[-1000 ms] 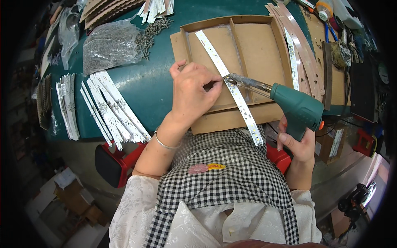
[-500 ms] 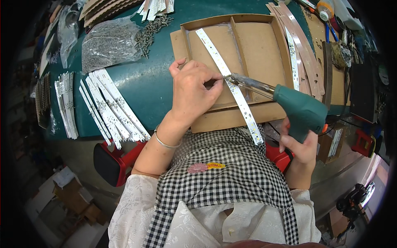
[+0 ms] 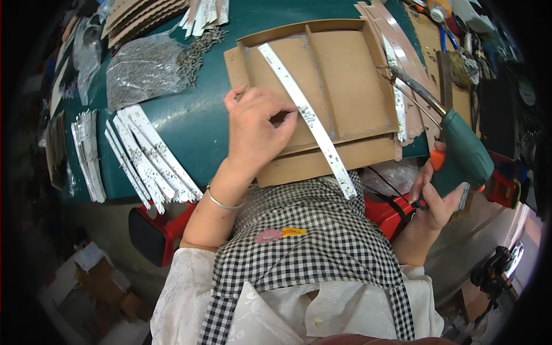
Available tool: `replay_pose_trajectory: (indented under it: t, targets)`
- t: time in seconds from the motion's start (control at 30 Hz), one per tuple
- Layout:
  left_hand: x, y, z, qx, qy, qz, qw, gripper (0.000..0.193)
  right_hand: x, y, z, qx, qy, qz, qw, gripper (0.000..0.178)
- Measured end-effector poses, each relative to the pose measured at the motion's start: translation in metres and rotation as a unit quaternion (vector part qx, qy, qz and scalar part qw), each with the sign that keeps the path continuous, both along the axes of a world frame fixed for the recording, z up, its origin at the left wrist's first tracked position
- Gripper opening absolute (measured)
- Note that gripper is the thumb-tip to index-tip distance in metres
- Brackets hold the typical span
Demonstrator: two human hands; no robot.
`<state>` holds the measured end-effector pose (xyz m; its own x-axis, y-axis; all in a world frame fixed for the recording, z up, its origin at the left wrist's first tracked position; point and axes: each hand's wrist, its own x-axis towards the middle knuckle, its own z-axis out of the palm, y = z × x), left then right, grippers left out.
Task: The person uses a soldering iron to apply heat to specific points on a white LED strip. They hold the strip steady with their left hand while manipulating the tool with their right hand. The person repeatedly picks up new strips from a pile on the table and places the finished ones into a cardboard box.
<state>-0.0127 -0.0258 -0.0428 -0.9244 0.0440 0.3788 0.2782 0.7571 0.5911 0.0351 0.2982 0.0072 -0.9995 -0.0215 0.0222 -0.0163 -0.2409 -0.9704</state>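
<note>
A long white strip board (image 3: 305, 115) lies slantwise across a brown cardboard tray (image 3: 345, 75) on the green table. My left hand (image 3: 256, 129) rests on the tray, with its fingertips pinching the strip near its middle. My right hand (image 3: 434, 192) grips a green soldering gun (image 3: 460, 149) off the tray's right side. The gun's metal tip (image 3: 402, 75) points up and left, away from the strip, over other strips at the tray's right edge.
A row of white strip boards (image 3: 149, 158) lies at the table's left front, with more (image 3: 86, 152) further left. A clear bag of small metal parts (image 3: 141, 75) sits behind them. Stacked cardboard (image 3: 138, 14), tools and bottles (image 3: 454, 34) crowd the back and right. A red stool (image 3: 161, 230) stands below.
My right hand has pulled the soldering gun away from the strip, back to the right. My left hand stays on the strip.
</note>
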Motion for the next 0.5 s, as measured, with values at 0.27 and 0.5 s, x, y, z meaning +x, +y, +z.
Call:
replay_pose_trajectory:
  t: [0.27, 0.5]
  targets:
    - [0.004, -0.004, 0.019, -0.023, -0.030, -0.023, 0.999, 0.012, -0.017, -0.009, -0.025, 0.152, 0.086, -0.128, 0.976, 0.055]
    - [0.027, 0.017, 0.055, -0.069, -0.001, -0.262, 0.963, 0.027, -0.032, -0.009, -0.060, 0.423, 0.155, -0.176, 0.875, 0.027]
